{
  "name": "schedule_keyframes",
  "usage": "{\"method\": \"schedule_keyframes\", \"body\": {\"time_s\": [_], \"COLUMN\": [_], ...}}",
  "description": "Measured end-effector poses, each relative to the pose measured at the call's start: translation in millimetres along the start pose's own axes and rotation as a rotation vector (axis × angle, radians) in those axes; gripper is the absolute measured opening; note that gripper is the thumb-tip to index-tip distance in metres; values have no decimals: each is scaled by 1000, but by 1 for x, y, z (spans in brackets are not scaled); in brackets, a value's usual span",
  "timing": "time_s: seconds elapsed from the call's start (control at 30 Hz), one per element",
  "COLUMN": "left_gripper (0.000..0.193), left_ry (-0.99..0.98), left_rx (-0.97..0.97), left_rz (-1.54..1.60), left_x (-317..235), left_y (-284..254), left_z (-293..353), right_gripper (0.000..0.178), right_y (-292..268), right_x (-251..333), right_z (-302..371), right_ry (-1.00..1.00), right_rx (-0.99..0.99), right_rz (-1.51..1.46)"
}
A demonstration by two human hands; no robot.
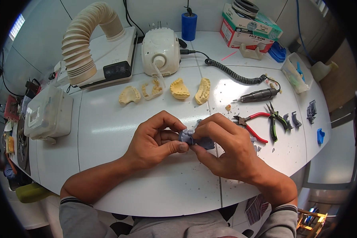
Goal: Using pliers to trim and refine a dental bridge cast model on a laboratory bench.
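Over the front middle of the white table, a grey-blue dental model (186,137) is held between my two hands. My left hand (152,139) pinches its left side between thumb and curled fingers. From the right, my right hand (234,154) grips it with thumb and fingertips, covering much of that side. Just right of my right hand lie red-handled cutters (258,115) and black-and-green pliers (273,129). Small grey chips (258,149) are scattered around that hand.
Yellowish plaster dental models (180,89) line up beyond my hands. Behind them stand a white control unit (159,53) and a ribbed suction hose (77,43). A black handpiece (260,95) lies at right, near grey curved pieces (311,111). A plastic case (49,113) sits left.
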State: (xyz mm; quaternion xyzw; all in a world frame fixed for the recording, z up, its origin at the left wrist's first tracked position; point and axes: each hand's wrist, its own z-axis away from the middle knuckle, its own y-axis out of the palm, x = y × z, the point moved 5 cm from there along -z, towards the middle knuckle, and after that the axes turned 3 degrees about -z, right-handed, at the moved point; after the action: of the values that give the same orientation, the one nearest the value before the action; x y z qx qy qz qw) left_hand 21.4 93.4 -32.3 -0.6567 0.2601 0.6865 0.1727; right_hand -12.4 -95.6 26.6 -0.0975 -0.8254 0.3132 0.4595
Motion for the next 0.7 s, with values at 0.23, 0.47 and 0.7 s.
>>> {"method": "schedule_keyframes", "body": {"time_s": [0.23, 0.47, 0.7], "left_gripper": [37, 36, 36], "left_ry": [15, 12, 31], "left_rx": [9, 52, 73], "left_rz": [-18, 17, 28], "left_x": [1, 1, 3], "left_y": [2, 2, 2], "left_z": [-1, 0, 0], "right_gripper": [26, 28, 27], "right_y": [-1, -5, -5], "right_x": [0, -7, -5], "right_z": [0, -1, -2], "right_ry": [-24, 61, 52], "right_rx": [-40, -68, -22], "right_rz": [-6, -72, -88]}}
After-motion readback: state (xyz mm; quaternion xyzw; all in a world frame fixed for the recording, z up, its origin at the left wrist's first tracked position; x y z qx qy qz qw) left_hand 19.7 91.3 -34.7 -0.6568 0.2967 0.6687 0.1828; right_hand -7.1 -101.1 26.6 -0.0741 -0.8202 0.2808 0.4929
